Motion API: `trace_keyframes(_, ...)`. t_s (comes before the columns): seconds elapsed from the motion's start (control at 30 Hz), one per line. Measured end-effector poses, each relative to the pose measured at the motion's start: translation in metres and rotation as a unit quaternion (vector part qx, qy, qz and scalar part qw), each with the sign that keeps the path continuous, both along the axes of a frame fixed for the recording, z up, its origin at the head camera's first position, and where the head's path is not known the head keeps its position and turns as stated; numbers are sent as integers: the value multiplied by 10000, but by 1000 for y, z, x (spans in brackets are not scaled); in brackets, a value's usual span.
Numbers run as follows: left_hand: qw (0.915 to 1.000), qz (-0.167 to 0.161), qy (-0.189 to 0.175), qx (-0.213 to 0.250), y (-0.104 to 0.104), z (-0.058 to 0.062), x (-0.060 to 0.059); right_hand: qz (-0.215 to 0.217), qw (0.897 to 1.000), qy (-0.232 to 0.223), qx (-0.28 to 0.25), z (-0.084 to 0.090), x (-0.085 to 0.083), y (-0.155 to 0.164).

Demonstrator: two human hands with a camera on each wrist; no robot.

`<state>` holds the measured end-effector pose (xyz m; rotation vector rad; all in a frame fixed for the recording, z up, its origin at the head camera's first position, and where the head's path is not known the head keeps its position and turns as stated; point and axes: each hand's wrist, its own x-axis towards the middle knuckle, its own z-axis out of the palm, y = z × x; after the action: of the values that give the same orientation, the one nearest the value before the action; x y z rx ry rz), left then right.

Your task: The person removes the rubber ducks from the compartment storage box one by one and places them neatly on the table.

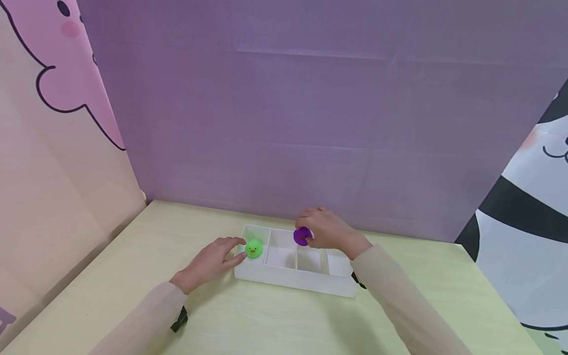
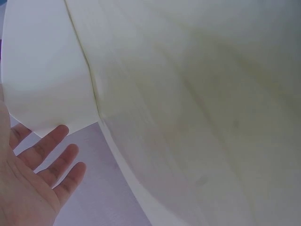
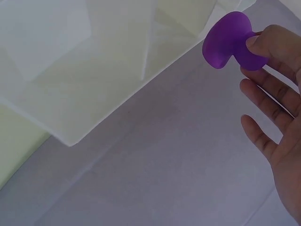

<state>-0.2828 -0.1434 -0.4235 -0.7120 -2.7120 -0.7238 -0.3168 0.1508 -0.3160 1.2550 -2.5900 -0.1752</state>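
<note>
A green toy duck [image 1: 254, 248] with an orange beak is at the leftmost compartment of a white divided box [image 1: 295, 281]. My left hand [image 1: 212, 262] reaches over the box's left end, thumb and index fingertips apart right at the duck's side. In the left wrist view, the fingers of the left hand [image 2: 35, 176] are spread and relaxed. Above the box's middle compartments, my right hand [image 1: 326, 229] pinches a small purple two-lobed toy [image 3: 228, 40] between thumb and fingers. The other fingers of that right hand [image 3: 282, 108] extend loosely.
The box stands on a pale wooden table [image 1: 266, 320], close to a purple cloth backdrop [image 1: 310, 123] along the far edge. Thin dividers [image 1: 267, 246] split the box into several compartments. Cartoon-printed panels [image 1: 66, 162] flank the table.
</note>
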Motion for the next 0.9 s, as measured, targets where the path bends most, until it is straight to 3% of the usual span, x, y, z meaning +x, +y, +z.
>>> trace_keyframes(0.9, 9998, 64, -176, 34, -1, -1, 0, -983, 9949, -134, -177, -1, 8, 85)
